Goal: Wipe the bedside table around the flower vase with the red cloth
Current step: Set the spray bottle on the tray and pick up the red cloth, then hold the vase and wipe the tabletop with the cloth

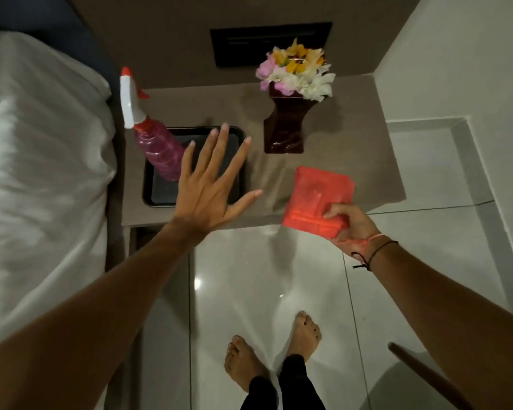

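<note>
A dark red vase (285, 125) with white, pink and yellow flowers stands toward the back right of the brown bedside table (353, 149). My right hand (350, 226) grips a folded red cloth (319, 199) by its near corner; the cloth hangs over the table's front edge, in front of the vase. My left hand (211, 184) is spread flat with fingers apart, hovering over the black tray and holding nothing.
A black tray (157, 199) on the table's left side carries a pink spray bottle (157, 149) with a white and red nozzle. A white bed (39, 173) lies at the left. Glossy floor tiles, my bare feet and a wooden chair edge (421, 371) are below.
</note>
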`<state>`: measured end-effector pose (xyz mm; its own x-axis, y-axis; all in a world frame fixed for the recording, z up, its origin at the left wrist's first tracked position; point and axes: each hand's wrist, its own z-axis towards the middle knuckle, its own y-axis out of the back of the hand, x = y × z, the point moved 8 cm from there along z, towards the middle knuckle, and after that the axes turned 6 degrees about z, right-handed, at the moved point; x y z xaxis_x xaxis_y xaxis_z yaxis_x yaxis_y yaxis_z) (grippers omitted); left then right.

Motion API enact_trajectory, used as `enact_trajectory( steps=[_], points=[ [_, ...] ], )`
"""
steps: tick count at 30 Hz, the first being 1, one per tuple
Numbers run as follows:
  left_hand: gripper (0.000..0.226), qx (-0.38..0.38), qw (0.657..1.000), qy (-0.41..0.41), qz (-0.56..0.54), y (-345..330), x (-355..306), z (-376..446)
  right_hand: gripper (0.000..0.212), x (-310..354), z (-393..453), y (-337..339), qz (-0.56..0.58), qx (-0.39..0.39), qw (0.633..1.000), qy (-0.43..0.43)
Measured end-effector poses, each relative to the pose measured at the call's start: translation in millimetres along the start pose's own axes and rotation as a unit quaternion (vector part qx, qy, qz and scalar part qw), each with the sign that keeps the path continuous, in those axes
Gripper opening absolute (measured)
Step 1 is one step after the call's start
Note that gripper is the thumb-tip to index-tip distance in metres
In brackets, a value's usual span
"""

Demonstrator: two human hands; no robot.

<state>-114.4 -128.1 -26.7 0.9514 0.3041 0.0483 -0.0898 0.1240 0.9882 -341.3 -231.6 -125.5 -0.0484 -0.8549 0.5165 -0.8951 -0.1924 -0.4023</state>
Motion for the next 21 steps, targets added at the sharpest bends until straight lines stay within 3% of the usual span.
enact_trajectory(
  steps=[4,10,16,19,21],
  points=[
    [0.092,-0.022,0.998,-0.029,0.046,11.9,-35.0,61.8,0.025,12.6,-2.1,28.8,0.016,0.021,0.999,-0.030],
    [0.082,-0.045,0.995,-0.050,0.072,19.8,-64.2,131.0,0.033,38.3,5.3,36.8,0.059,0.023,0.998,-0.009],
    [0.091,0.048,0.997,-0.064,0.019,3.3,-65.3,182.8,0.040,63.0,17.4,32.9,-0.030,0.014,0.999,0.005],
    [0.088,0.069,0.995,-0.069,0.027,-3.5,-58.9,198.8,0.049,65.9,33.5,28.5,-0.054,-0.033,0.997,0.037],
    [0.086,0.069,0.995,-0.069,0.026,-3.0,-54.8,207.4,0.043,67.8,42.1,20.9,-0.070,-0.072,0.993,0.066]
  ],
)
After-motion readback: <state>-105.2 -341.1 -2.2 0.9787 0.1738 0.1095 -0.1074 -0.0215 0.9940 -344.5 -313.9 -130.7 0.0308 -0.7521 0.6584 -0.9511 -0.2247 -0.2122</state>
